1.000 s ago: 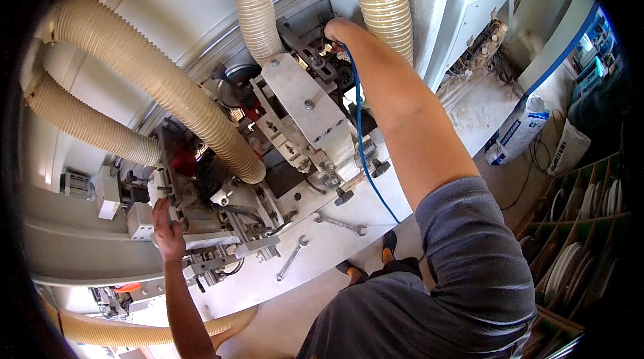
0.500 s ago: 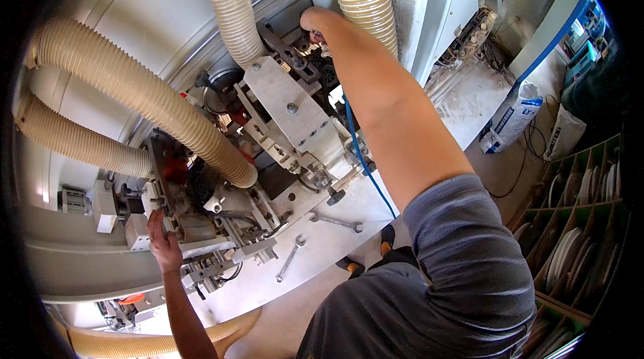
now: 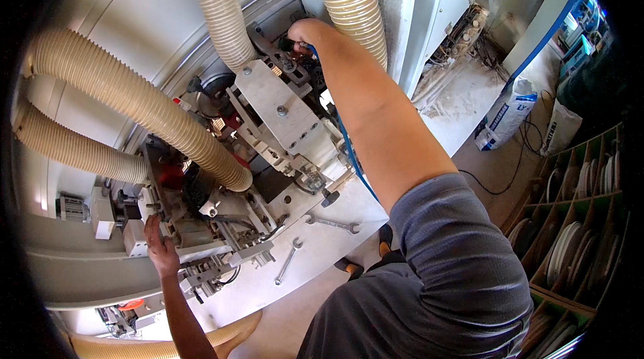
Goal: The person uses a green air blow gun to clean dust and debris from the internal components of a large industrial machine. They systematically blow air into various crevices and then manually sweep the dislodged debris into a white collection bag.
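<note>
My right arm reaches far into an edge-working machine. At its end my right hand [image 3: 306, 31] is closed around a small dark tool, mostly hidden by my fingers. A blue hose [image 3: 349, 147] runs up along my forearm to that hand. Beside it are a dark metal bracket and the base of a ribbed duct [image 3: 218, 10]. On the left, my left hand [image 3: 161, 249] lies with fingers stretched out against the machine's metal frame, next to a grey box [image 3: 135, 238]. Between my hands sits a pale metal plate [image 3: 278, 104] with bolts.
Two open-ended wrenches, one long [image 3: 288, 262] and one thicker [image 3: 333, 224], lie on the white machine ledge. Thick ribbed ducts [image 3: 134, 97] cross the left side. White sacks [image 3: 508, 114] stand on the floor at right, near a rack [image 3: 570, 215] of rolled edging.
My right hand has shifted slightly left and down, with the blue hose now showing by its fingers. The whole view has shifted a little; my left hand stays against the frame.
</note>
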### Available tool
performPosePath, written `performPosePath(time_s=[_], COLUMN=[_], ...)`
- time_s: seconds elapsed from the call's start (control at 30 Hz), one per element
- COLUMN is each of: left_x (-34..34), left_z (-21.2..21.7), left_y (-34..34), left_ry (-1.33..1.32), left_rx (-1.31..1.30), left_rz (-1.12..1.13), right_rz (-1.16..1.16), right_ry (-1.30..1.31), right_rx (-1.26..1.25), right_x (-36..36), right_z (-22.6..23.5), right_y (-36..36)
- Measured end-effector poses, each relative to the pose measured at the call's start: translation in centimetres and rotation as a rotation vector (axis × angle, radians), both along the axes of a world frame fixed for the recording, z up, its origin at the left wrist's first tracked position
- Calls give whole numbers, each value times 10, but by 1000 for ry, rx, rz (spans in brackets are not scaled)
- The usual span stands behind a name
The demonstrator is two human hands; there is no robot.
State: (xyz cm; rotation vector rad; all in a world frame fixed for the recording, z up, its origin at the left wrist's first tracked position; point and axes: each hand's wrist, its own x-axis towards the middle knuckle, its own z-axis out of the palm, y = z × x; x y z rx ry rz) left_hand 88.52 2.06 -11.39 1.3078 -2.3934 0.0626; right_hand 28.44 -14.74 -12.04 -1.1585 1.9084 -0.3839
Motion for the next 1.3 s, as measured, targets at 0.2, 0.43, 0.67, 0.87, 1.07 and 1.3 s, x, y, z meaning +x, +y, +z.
performPosePath(time_s=[0.2, 0.43, 0.67, 0.87, 1.07, 1.3], left_x=[-2, 2, -9, -4, -5, -1], left_z=[-5, -1, 8, 3, 3, -2], left_y=[-5, -3, 3, -1, 2, -4], left_ry=[67, -12, 29, 31, 58, 36], left_rx=[1, -52, -47, -56, -43, -36], left_rz=[-24, -1, 33, 1, 5, 7], right_rz=[134, -108, 196, 106, 84, 262], right_ry=[253, 293, 617, 732, 922, 935], right_rx=[29, -131, -171, -219, -492, -323], right_x=[9, 11, 3, -52, 2, 79], right_z=[15, 48, 33, -84, 5, 135], right_y=[-9, 17, 26, -39, 37, 163])
